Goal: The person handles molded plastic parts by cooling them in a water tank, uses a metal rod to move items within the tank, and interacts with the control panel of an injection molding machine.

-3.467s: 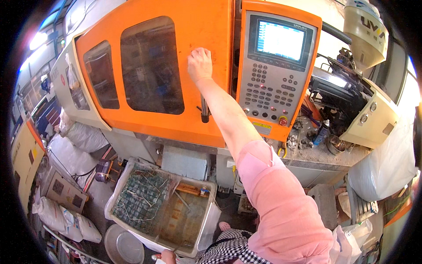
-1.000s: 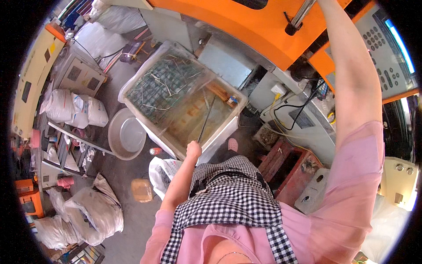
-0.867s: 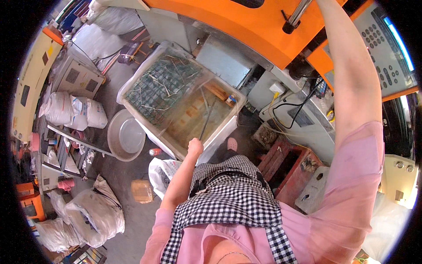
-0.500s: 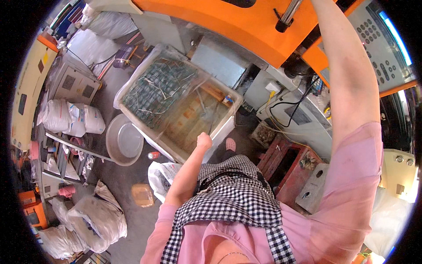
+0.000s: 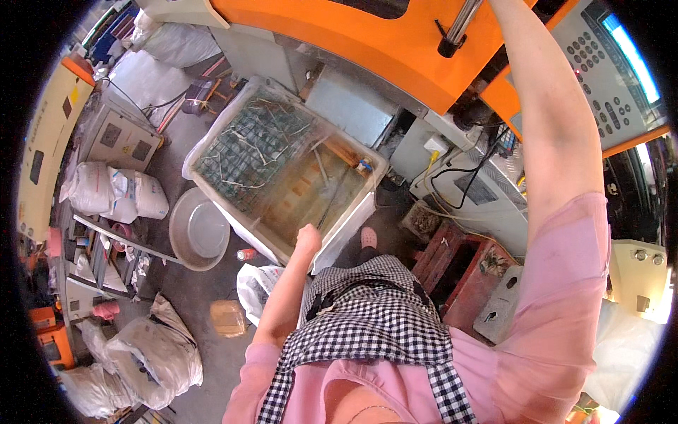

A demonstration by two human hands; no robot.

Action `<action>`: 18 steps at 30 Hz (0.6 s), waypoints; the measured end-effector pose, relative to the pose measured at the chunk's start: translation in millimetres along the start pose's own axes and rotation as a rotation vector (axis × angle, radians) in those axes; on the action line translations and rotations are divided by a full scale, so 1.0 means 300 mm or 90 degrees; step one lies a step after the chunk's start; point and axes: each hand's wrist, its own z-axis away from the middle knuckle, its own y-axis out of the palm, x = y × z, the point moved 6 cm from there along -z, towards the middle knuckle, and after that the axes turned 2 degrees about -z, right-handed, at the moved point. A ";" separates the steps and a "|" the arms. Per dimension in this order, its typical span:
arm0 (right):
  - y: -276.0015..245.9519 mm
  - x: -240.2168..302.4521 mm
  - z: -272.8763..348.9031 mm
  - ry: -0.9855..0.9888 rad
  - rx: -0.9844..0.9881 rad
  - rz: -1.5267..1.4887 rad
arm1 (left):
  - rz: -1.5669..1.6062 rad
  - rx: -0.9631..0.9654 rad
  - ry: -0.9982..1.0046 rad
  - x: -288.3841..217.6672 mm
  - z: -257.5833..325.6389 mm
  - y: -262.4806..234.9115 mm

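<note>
Over the near rim of a water-filled white tub, my left hand is closed in a fist. From it a thin dark rod slants into the tub; its far end is hard to make out. A pale stick and a wooden piece lie in the tub's right part. Green netting crossed with whitish strips fills the left part. My right arm reaches up past an orange machine panel; its hand is beyond the top edge.
A round grey basin and a red can stand left of the tub. White sacks lie farther left. At right are a red metal step, loose cables and a control panel with buttons.
My left hand has moved left and slightly nearer to me along the tub's rim, with the rod. The right arm has shifted slightly left, its hand still out of view.
</note>
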 end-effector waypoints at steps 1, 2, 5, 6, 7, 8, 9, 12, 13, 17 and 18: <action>-0.002 -0.039 0.031 -0.019 0.009 0.010 | 0.044 -0.008 0.022 -0.065 0.046 -0.011; -0.005 -0.071 0.046 -0.033 0.019 0.026 | 0.087 -0.020 0.033 -0.114 0.101 -0.046; 0.000 -0.071 0.038 -0.033 0.026 0.040 | 0.119 -0.076 0.014 -0.113 0.237 -0.162; 0.000 -0.077 0.036 -0.034 0.028 0.046 | 0.135 -0.098 0.028 -0.122 0.221 -0.151; 0.000 -0.067 0.021 -0.024 0.025 0.045 | 0.147 -0.128 0.030 -0.101 0.200 -0.152; 0.001 -0.052 0.014 -0.017 0.025 0.032 | 0.159 -0.157 0.033 -0.081 0.175 -0.150; 0.000 -0.042 0.008 -0.012 0.027 0.020 | 0.176 -0.165 0.024 -0.071 0.139 -0.141; 0.008 -0.037 0.019 -0.015 0.025 0.018 | 0.243 -0.143 -0.015 -0.101 0.051 -0.103; 0.004 -0.038 0.023 -0.022 0.028 0.024 | 0.240 -0.146 -0.004 -0.128 0.037 -0.095; -0.019 -0.034 0.026 -0.035 0.020 0.038 | 0.260 -0.158 -0.004 -0.166 -0.007 -0.065; -0.023 -0.027 0.025 -0.035 0.018 0.033 | 0.272 -0.162 -0.015 -0.153 -0.013 -0.056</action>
